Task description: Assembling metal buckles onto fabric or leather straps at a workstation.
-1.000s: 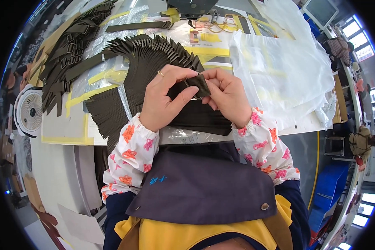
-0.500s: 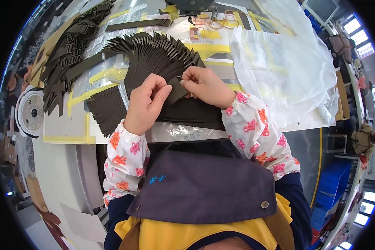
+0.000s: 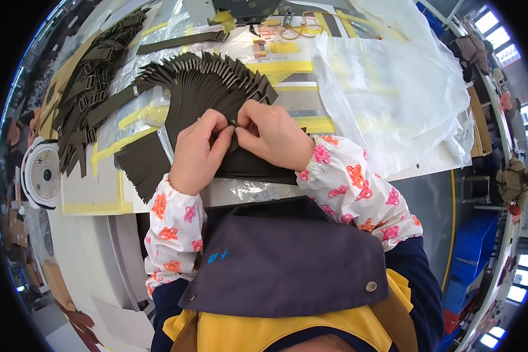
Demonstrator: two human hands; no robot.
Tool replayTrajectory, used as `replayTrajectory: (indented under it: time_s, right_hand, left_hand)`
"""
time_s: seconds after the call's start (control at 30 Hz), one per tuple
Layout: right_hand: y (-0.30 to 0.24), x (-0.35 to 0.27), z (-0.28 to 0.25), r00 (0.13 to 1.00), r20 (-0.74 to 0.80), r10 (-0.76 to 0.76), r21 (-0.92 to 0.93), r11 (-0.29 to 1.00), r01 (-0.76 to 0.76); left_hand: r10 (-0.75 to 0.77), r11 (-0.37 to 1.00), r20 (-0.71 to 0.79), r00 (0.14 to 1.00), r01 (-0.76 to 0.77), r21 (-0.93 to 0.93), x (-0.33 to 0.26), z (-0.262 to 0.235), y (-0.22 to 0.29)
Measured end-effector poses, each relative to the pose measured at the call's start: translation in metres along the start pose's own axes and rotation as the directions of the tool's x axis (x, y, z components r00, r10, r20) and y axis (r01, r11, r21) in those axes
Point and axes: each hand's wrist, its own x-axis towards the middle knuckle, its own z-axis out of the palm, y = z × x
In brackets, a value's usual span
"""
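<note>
Both hands meet over a thick fanned bundle of dark olive webbing straps on the table. Between my left hand and my right hand, thumbs and forefingers pinch a short end of a dark webbing strap. Most of that strap end is covered by the fingers. My fingertips nearly touch each other. Below them, more strap lengths lie along the table's near edge, and another part of the bundle spreads out left of my left wrist.
Straps with buckles are heaped at the far left, and one buckled strap lies behind the bundle. White plastic sheeting covers the table's right side. A dark machine part overhangs the back. At left stands a white fan.
My hands have come closer together, and the strap end that showed flat between them is now mostly hidden by my fingers. The whole view has shifted slightly.
</note>
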Motion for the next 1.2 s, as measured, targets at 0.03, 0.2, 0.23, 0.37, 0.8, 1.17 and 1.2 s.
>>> replayTrajectory:
  time_s: [0.03, 0.2, 0.23, 0.37, 0.8, 1.17, 1.2]
  right_hand:
    - [-0.006, 0.000, -0.006, 0.986, 0.119, 0.119, 0.151, 0.979, -0.136]
    - [-0.005, 0.004, -0.035, 0.952, 0.231, 0.198, 0.424, 0.860, -0.282]
    - [-0.005, 0.006, -0.044, 0.955, 0.219, 0.200, 0.422, 0.863, -0.278]
    - [-0.001, 0.010, -0.098, 0.994, -0.040, 0.100, 0.014, 0.995, -0.099]
    - [0.019, -0.103, -0.061, 0.998, -0.047, -0.038, -0.481, 0.876, 0.011]
    - [0.041, -0.080, -0.121, 0.957, -0.066, 0.284, -0.655, 0.710, -0.256]
    - [0.042, -0.079, -0.119, 0.949, -0.079, 0.304, -0.641, 0.714, -0.282]
  left_hand:
    - [-0.046, 0.992, 0.022, 0.999, 0.048, -0.113, 0.001, 0.000, 0.000]
    - [-0.196, 0.732, -0.011, 0.981, 0.138, -0.667, 0.002, 0.011, 0.012]
    - [-0.184, 0.733, -0.007, 0.983, 0.133, -0.667, 0.005, 0.008, 0.005]
    - [-0.134, 0.951, 0.305, 0.943, 0.209, -0.229, 0.020, 0.008, -0.010]
    - [0.271, 0.949, 0.184, 0.945, -0.295, 0.114, 0.006, 0.044, 0.018]
    - [0.142, 0.986, 0.488, 0.861, -0.166, 0.005, 0.039, 0.050, 0.015]
    - [0.129, 0.991, 0.540, 0.832, -0.129, -0.039, 0.043, 0.050, 0.009]
